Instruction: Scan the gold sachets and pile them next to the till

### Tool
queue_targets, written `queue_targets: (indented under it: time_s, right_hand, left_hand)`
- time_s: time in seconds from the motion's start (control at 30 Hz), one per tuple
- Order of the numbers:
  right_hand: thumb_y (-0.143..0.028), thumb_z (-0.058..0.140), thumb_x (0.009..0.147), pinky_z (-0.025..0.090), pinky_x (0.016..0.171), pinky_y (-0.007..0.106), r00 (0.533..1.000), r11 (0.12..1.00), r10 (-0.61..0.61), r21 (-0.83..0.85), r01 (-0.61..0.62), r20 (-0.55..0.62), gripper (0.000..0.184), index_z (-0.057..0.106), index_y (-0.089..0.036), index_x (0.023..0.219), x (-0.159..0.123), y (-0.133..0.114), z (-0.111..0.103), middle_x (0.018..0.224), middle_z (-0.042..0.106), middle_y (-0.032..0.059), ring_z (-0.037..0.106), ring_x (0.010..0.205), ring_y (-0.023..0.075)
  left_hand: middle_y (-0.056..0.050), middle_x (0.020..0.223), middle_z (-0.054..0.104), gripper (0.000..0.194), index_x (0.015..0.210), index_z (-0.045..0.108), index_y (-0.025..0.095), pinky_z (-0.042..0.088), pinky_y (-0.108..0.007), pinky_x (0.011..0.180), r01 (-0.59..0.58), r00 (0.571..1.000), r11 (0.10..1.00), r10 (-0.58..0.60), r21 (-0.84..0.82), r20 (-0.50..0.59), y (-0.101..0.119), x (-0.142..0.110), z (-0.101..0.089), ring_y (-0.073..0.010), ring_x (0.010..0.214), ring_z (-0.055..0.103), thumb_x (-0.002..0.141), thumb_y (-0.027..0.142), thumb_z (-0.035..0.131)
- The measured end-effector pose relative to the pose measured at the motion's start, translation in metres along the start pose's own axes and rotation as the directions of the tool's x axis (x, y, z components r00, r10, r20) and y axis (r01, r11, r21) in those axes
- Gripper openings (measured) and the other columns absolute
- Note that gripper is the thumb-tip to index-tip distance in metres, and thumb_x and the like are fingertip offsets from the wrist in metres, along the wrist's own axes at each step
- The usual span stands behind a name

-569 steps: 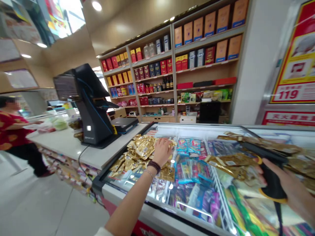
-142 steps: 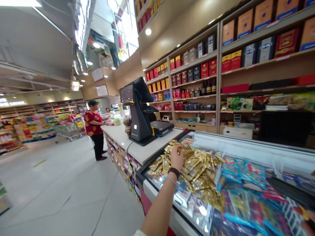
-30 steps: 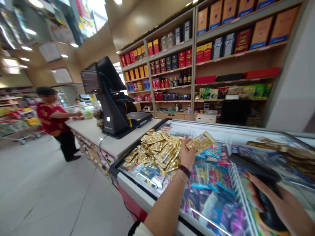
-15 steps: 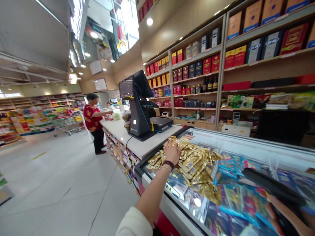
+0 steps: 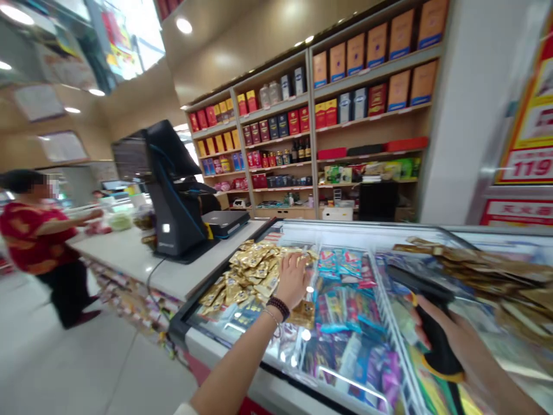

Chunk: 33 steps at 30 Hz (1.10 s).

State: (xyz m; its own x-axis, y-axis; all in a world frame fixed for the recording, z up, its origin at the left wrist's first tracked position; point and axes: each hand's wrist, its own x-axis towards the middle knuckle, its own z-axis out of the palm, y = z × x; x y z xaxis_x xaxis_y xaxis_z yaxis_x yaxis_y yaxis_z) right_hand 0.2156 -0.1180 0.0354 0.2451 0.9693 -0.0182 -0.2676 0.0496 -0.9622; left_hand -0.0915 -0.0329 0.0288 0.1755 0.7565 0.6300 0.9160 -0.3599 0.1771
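Gold foil packets point(image 5: 254, 268) are heaped on the glass top of a chest freezer point(image 5: 216, 349), over at its left end, right by the edge that butts up to the checkout counter point(image 5: 194, 276). Left hand point(image 5: 292, 282) is palm down on the right side of that heap, fingers loosely spread; can't tell if anything's pinched under them. Right hand point(image 5: 449, 331) is wrapped around the handle of a black barcode scanner point(image 5: 419, 282) with yellow trim.

My guess on handling: each packet's light, floppy and kinda slick, so they'd slide over each other and the glass easily. I'd pinch one by a flat edge or corner so the printed side doesn't crumple. Scanner looks stiff and easy to hold by the grip.

More gold packs point(image 5: 496, 276) lie further right, toward the freezer's far edge. Under the glass there's colourful bagged stuff split by white wire dividers point(image 5: 391, 323). Beyond: a POS terminal point(image 5: 173, 196) on the counter, wooden shelves point(image 5: 313, 173) of boxed bottles, and someone in a red top point(image 5: 37, 230) off left.
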Motion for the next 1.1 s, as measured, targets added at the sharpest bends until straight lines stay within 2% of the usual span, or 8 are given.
queue_targets:
  time_s: [0.3, 0.37, 0.5, 0.63, 0.7, 0.8, 0.97, 1.1]
  right_hand:
    - [-0.052, 0.094, 0.048, 0.035, 0.032, 0.018, 0.934, 0.952, 0.095, 0.306, 0.015, -0.343, 0.059, 0.065, -0.021, 0.088, -0.037, -0.024, -0.098, 0.055, 0.055, -0.0076, 0.045, 0.039, 0.0080]
    - [-0.049, 0.095, 0.046, 0.037, 0.033, 0.017, 0.911, 0.923, 0.119, 0.381, 0.044, -0.394, 0.059, 0.063, -0.023, 0.088, -0.041, -0.026, -0.104, 0.056, 0.055, -0.0087, 0.046, 0.040, 0.0075]
    - [-0.049, 0.098, 0.038, 0.039, 0.033, 0.018, 0.886, 0.897, 0.142, 0.436, 0.073, -0.441, 0.065, 0.061, -0.024, 0.085, -0.043, -0.027, -0.105, 0.057, 0.056, -0.0090, 0.046, 0.040, 0.0079]
    - [-0.052, 0.099, 0.036, 0.039, 0.033, 0.019, 0.869, 0.904, 0.127, 0.417, 0.098, -0.478, 0.068, 0.061, -0.025, 0.086, -0.044, -0.025, -0.102, 0.058, 0.057, -0.0087, 0.046, 0.040, 0.0087]
    - [-0.053, 0.099, 0.037, 0.039, 0.033, 0.020, 0.866, 0.907, 0.123, 0.409, 0.101, -0.485, 0.068, 0.061, -0.026, 0.086, -0.044, -0.024, -0.103, 0.058, 0.057, -0.0088, 0.046, 0.040, 0.0092]
    - [-0.054, 0.099, 0.038, 0.039, 0.034, 0.020, 0.868, 0.908, 0.112, 0.404, 0.108, -0.483, 0.068, 0.062, -0.026, 0.087, -0.045, -0.023, -0.103, 0.059, 0.057, -0.0086, 0.046, 0.040, 0.0090]
    - [-0.056, 0.099, 0.037, 0.038, 0.033, 0.019, 0.878, 0.917, 0.101, 0.386, 0.100, -0.467, 0.069, 0.064, -0.024, 0.087, -0.046, -0.026, -0.099, 0.059, 0.057, -0.0082, 0.047, 0.040, 0.0088]
    - [-0.055, 0.098, 0.039, 0.039, 0.033, 0.019, 0.888, 0.930, 0.089, 0.357, 0.088, -0.451, 0.067, 0.064, -0.023, 0.087, -0.045, -0.026, -0.094, 0.058, 0.057, -0.0080, 0.047, 0.041, 0.0094]
  left_hand:
    - [-0.015, 0.142, 0.061, 0.040, 0.137, 0.060, 0.018, 0.041, -0.048, 0.120, -0.288, 0.856, 0.804, 0.460, -0.520, 0.237, 0.200, 0.039, 0.109, -0.0272, 0.138, 0.052, 0.098, 0.030, 0.058]
    - [-0.016, 0.155, 0.051, 0.048, 0.144, 0.056, 0.020, 0.037, -0.049, 0.123, -0.318, 0.823, 0.784, 0.507, -0.533, 0.256, 0.243, 0.050, 0.122, -0.0288, 0.146, 0.045, 0.098, 0.031, 0.059]
    - [-0.007, 0.174, 0.020, 0.073, 0.157, 0.042, 0.038, 0.018, -0.076, 0.121, -0.421, 0.769, 0.775, 0.581, -0.471, 0.268, 0.316, 0.075, 0.137, -0.0456, 0.158, 0.012, 0.090, 0.051, 0.069]
    - [-0.003, 0.175, 0.014, 0.088, 0.158, 0.035, 0.048, 0.011, -0.086, 0.114, -0.508, 0.603, 0.725, 0.685, -0.465, 0.410, 0.362, 0.093, 0.149, -0.0512, 0.157, 0.008, 0.081, 0.054, 0.077]
    - [-0.002, 0.174, 0.021, 0.083, 0.155, 0.039, 0.050, 0.013, -0.087, 0.112, -0.496, 0.540, 0.725, 0.688, -0.478, 0.484, 0.369, 0.097, 0.153, -0.0507, 0.157, 0.013, 0.082, 0.056, 0.076]
    - [-0.002, 0.171, 0.030, 0.069, 0.151, 0.047, 0.046, 0.017, -0.088, 0.111, -0.491, 0.526, 0.727, 0.687, -0.480, 0.502, 0.358, 0.098, 0.154, -0.0488, 0.155, 0.019, 0.087, 0.060, 0.068]
    - [-0.002, 0.166, 0.039, 0.053, 0.144, 0.057, 0.040, 0.012, -0.083, 0.117, -0.495, 0.602, 0.744, 0.666, -0.449, 0.440, 0.297, 0.082, 0.142, -0.0427, 0.153, 0.028, 0.096, 0.061, 0.055]
    - [-0.006, 0.155, 0.055, 0.036, 0.124, 0.071, 0.030, 0.027, -0.070, 0.121, -0.412, 0.701, 0.780, 0.602, -0.471, 0.383, 0.239, 0.063, 0.127, -0.0355, 0.146, 0.043, 0.100, 0.052, 0.055]
